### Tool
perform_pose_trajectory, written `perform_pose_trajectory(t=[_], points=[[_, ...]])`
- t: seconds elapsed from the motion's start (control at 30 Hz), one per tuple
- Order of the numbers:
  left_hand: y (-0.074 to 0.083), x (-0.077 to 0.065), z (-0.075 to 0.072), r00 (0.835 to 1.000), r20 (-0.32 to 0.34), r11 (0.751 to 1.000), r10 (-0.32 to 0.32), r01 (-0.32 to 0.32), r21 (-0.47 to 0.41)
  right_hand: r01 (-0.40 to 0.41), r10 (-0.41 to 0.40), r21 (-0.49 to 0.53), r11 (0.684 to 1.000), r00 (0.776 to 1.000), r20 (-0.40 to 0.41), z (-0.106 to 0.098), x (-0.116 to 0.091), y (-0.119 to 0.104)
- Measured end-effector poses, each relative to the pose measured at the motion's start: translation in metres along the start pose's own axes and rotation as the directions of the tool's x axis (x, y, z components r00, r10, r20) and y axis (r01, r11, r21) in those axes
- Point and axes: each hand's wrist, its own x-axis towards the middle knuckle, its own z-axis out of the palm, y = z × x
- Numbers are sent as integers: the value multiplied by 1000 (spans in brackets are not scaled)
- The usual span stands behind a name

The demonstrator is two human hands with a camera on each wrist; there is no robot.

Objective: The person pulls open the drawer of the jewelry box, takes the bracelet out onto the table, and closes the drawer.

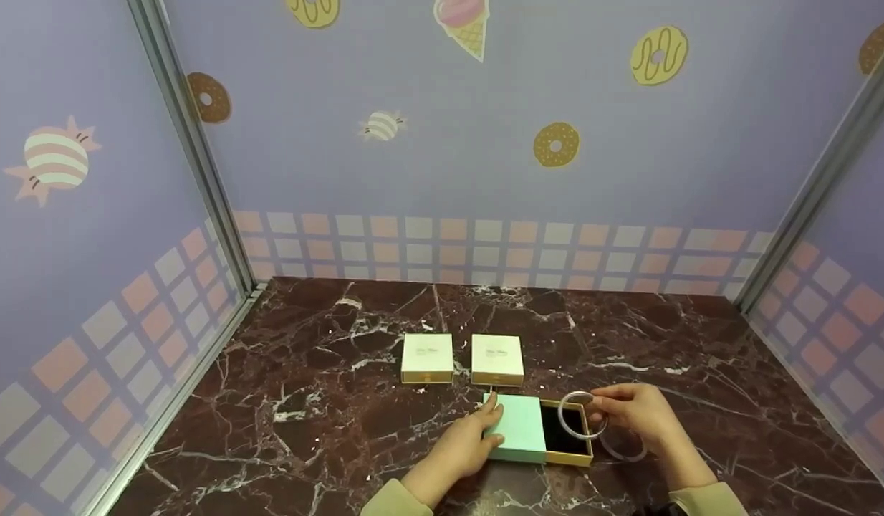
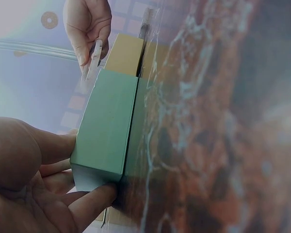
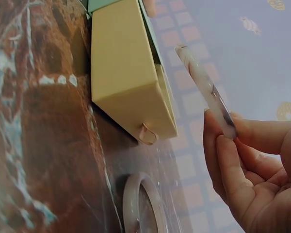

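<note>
My left hand [image 1: 462,443] grips the left end of a mint-green jewellery box [image 1: 515,424], thumb and fingers around its edges. The box's gold drawer [image 3: 123,53] is pulled out to the right and shows a black lining [image 1: 554,434]. A small loop tab [image 3: 146,135] sits on the drawer's end. Between thumb and fingertips, my right hand [image 1: 639,412] pinches a pale bangle with dark streaks [image 3: 206,86], held up over the drawer's right part. A second pale bangle [image 3: 130,208] lies on the table beside the drawer, below my right hand.
Two cream-coloured boxes with gold fronts, a left one [image 1: 427,356] and a right one [image 1: 497,357], stand side by side behind the green box. The dark red marbled table [image 1: 306,430] is bounded by patterned walls [image 1: 442,179] at the back and sides.
</note>
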Motion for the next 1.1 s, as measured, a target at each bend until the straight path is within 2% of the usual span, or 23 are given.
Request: perform_pose_trajectory(t=[0.23, 0.5, 0.87, 1.1], points=[[-1, 0, 1, 1000, -5, 1000, 12, -12, 11, -30, 30, 8, 1000, 999, -21, -7, -1, -1], [-1, 0, -1, 1000, -1, 1000, 22, -22, 11, -23, 24, 24, 999, 999, -23, -19, -3, 3], [-3, 1, 0, 1000, 27, 1000, -16, 17, -20, -30, 31, 25, 999, 999, -22, -47, -10, 12], [-1, 0, 1, 1000, 9, 1000, 9, -9, 3, -77, 79, 58, 995, 996, -31, -65, -15, 20]])
